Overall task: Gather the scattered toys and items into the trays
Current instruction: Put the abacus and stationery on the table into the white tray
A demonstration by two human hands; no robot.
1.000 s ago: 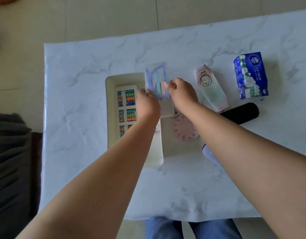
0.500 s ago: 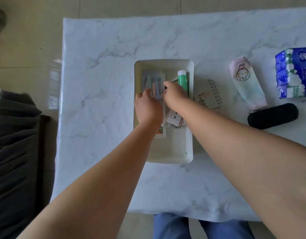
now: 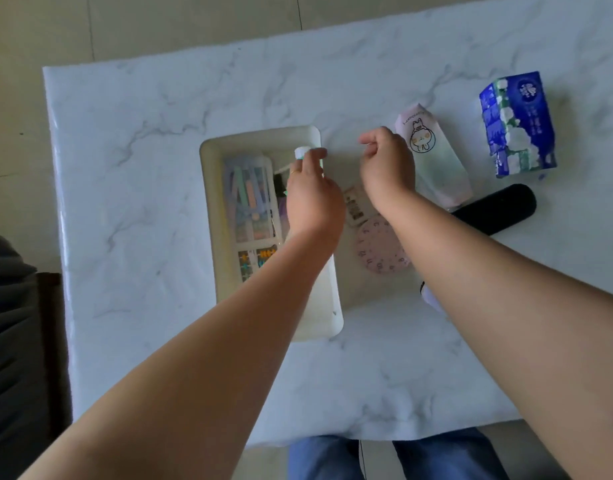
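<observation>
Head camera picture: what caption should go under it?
Two hands hover over a tray of toys on a marble table.

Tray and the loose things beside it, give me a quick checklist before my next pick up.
1. Tray has free room near its front end: ok.
2. Right hand holds nothing: ok, fingers loosely curled.
3. Left hand free: cannot tell, fingers touch the white-capped tube.
4. Pink clock dial unobstructed: not ok, right forearm partly over it.
5. Bunny pouch still outside tray: ok to grab.
</observation>
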